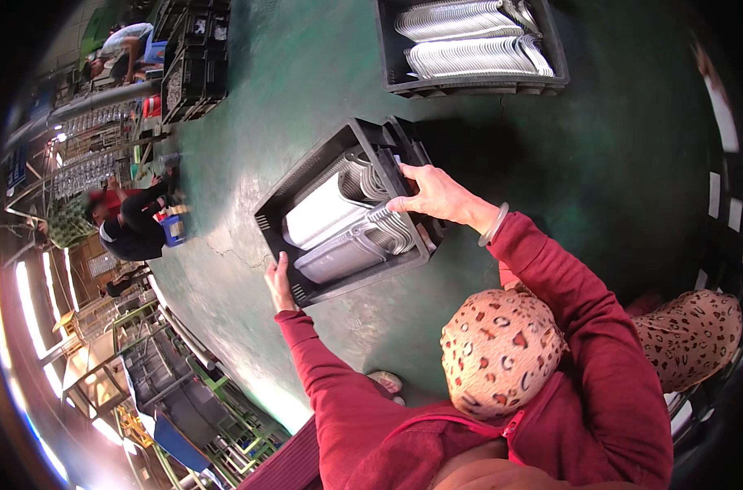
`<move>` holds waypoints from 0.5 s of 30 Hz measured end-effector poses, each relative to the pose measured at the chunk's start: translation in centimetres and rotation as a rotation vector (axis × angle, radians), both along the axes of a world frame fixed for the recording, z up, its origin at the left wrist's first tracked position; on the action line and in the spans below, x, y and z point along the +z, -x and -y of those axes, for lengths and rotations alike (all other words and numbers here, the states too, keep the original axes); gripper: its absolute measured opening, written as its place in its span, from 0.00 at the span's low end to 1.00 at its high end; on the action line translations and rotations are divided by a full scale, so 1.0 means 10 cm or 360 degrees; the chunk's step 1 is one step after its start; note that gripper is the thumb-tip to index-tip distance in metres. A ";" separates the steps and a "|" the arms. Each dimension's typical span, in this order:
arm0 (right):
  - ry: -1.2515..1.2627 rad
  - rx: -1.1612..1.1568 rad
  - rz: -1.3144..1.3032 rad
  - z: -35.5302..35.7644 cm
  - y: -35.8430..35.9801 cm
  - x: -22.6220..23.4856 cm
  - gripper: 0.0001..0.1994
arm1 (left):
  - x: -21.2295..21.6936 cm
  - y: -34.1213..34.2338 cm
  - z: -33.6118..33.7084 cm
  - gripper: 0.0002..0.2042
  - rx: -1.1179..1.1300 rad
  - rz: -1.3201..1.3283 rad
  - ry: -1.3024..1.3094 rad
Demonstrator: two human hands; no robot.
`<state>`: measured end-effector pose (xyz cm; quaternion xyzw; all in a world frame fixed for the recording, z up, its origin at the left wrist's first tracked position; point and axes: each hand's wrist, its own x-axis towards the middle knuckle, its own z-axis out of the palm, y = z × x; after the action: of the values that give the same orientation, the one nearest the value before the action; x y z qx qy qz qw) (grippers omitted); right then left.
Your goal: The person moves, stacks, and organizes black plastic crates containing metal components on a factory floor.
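A black plastic crate (327, 155) sits tilted in front of me, held between both hands. Inside it lie two rows of nested, curved metal-looking pieces (327, 212), one row brighter and the other greyer. My left hand (279, 283) grips the crate's near left corner, its fingertips over the rim. On the opposite end, my right hand (438, 194) holds the wall with the thumb inside; its other fingers are partly hidden. Another black edge (408, 139) shows just behind that end; whether it belongs to a second crate I cannot tell.
Ahead on the green floor (290, 90) stands another black crate (478, 86) with similar nested pieces. Stacked dark crates (196, 73) stand at the far left. People (131, 229) sit farther left, near racks and metal frames (167, 367). My patterned knees (502, 351) are close by.
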<state>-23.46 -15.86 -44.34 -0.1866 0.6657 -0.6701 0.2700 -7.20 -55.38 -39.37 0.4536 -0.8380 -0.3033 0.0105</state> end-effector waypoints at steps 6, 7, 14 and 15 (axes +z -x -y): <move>-0.0023 -0.0042 -0.0058 -0.12 -0.02 0.15 0.35 | 0.07 0.24 -0.30 0.36 -0.0122 0.0158 -0.0130; -0.0021 -0.0056 -0.0014 -0.15 -0.01 0.21 0.35 | 0.15 0.30 -0.33 0.36 -0.0152 0.0228 -0.0063; -0.0108 -0.0298 -0.0285 -0.08 -0.18 0.13 0.36 | -0.02 0.33 -0.33 0.36 -0.0461 0.0281 0.0505; -0.0164 -0.0203 -0.0307 -0.05 -0.20 0.13 0.37 | -0.03 0.33 -0.22 0.36 -0.0443 0.0314 0.0510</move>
<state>-21.50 -15.33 -43.08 -0.1934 0.7326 -0.6299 0.1708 -10.47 -53.19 -39.68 0.3537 -0.9268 -0.1190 -0.0416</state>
